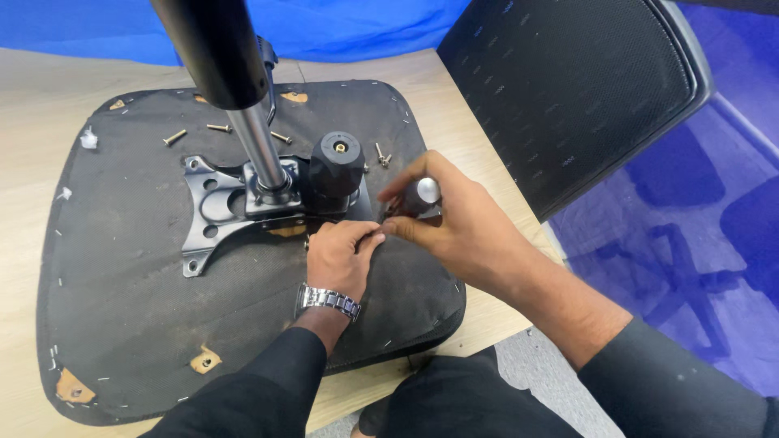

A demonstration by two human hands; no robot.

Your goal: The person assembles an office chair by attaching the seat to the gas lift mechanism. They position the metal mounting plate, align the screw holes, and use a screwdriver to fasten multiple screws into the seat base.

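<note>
No packages, labels, signs or screens visible.

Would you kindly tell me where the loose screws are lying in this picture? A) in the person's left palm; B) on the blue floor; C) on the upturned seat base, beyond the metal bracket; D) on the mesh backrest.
C: several loose screws lie scattered on the dark underside of the seat base, on the far side of the black metal bracket, while both hands work at the bracket's near edge.

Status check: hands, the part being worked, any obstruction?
Left hand pinches at mechanism plate edge. Right hand grips stubby screwdriver. Loose screws lie clear.
</note>
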